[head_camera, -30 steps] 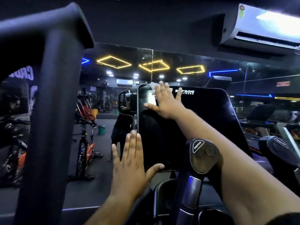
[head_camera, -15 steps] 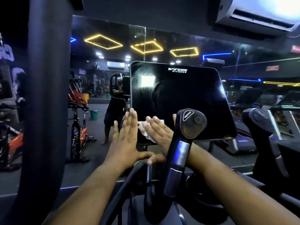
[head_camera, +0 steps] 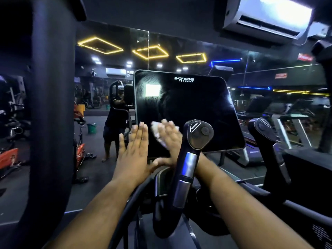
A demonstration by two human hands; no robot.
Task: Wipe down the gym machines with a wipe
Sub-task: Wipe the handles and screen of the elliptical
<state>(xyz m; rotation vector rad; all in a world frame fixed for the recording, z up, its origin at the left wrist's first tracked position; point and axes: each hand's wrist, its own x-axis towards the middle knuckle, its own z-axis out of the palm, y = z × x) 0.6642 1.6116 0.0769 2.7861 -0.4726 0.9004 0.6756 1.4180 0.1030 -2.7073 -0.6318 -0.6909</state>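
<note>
Both hands work at the lower left corner of the glossy black console screen marked VIVA FITNESS. The right hand presses the crumpled white wipe flat against the glass with straight fingers; its heel is hidden behind the black handlebar grip with a round resistance dial. The left hand braces the screen's left edge, fingers extended and together, thumb hooked under the bottom rim. One second ago the wipe was at the screen's top left corner; half a second ago it had reached the lower left, and it now lies slightly further right along the bottom. Judged from this, one downward pass is complete and the right portion of the screen remains to be wiped.
</note>
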